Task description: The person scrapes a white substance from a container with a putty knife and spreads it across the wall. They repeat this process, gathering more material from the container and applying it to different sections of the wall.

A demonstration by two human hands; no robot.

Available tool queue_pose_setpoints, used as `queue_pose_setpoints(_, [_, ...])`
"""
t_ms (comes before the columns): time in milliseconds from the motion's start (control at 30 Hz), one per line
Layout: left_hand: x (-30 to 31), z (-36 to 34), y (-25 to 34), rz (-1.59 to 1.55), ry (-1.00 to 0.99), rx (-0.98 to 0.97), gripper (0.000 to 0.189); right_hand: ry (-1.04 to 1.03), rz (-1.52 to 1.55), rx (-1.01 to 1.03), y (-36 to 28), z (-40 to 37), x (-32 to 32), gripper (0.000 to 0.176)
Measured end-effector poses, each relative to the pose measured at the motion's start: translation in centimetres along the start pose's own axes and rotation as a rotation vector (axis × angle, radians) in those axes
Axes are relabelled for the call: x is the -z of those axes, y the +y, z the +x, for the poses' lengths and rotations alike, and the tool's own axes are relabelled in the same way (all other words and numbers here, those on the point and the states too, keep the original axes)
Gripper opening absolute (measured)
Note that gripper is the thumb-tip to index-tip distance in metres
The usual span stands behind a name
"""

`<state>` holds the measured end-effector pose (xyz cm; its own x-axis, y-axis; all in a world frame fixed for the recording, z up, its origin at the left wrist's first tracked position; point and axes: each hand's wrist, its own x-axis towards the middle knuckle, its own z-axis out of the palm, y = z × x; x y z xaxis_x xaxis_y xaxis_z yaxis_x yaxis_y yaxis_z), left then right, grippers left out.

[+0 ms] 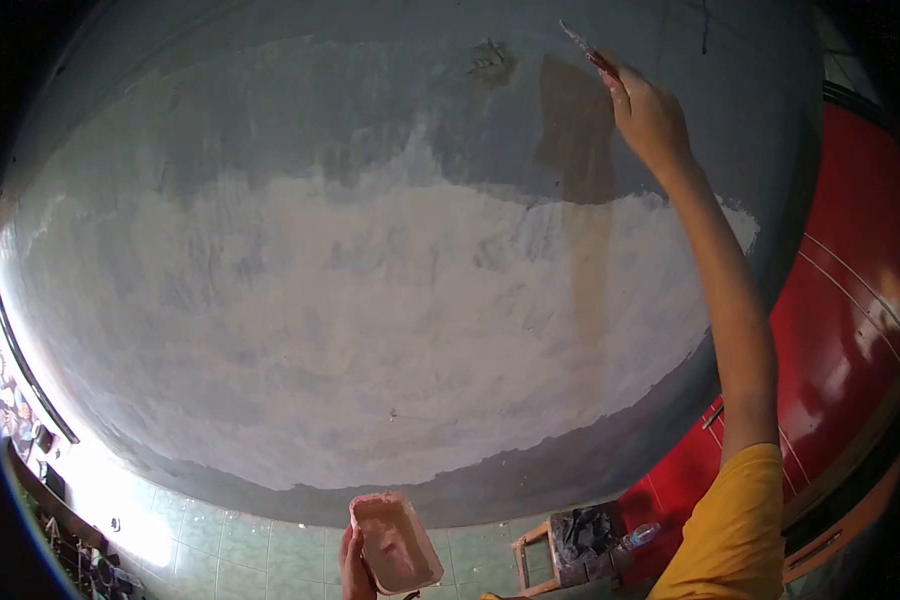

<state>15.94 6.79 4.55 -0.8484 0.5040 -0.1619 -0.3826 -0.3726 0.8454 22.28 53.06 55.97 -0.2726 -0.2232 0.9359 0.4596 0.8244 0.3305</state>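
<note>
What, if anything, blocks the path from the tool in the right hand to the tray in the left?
Nothing visible. Between the tool in the right hand and the tray in the left hand, only the patchy wall shows, behind the gap.

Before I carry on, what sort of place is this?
Probably an indoor room being plastered or painted: the grey wall has a large, patchy whitish coat, the floor is tiled, and the left hand holds a tray.
</note>
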Motion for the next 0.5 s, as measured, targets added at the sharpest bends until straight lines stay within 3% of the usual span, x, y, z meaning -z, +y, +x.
queue_pose_setpoints(133, [-0.4,-0.6,1.2,-0.025,0.016,0.044,0.045,0.027,0.024,0.193,-0.1,0.9,-3.0,0.041])
queue_pose_setpoints(233, [2.9,0.4,-0.9,-0.054,-0.102,0.132,0.077,-0.083,0.079,0.231,-6.4,-4.8,-4.2,0.048])
queue_pose_setpoints(333, [-2.4,-2.8,4.8,-0.046,-0.088,0.006,0.045,-0.168,0.119,0.269,-11.9,-11.3,-2.3,0.055])
queue_pose_setpoints(367, [-2.8,-3.3,5.5,-0.046,-0.093,0.012,0.045,-0.200,0.141,0.273,-12.6,-11.5,-1.0,0.054])
queue_pose_setpoints(433, [-3.8,-3.8,6.1,-0.048,-0.104,0.003,0.046,-0.179,0.222,0.245,-12.5,-8.0,1.6,0.050])
queue_pose_setpoints(500, [-3.6,-3.7,5.5,-0.068,-0.081,0.027,0.046,-0.114,0.211,0.134,-9.9,0.5,2.3,0.038])
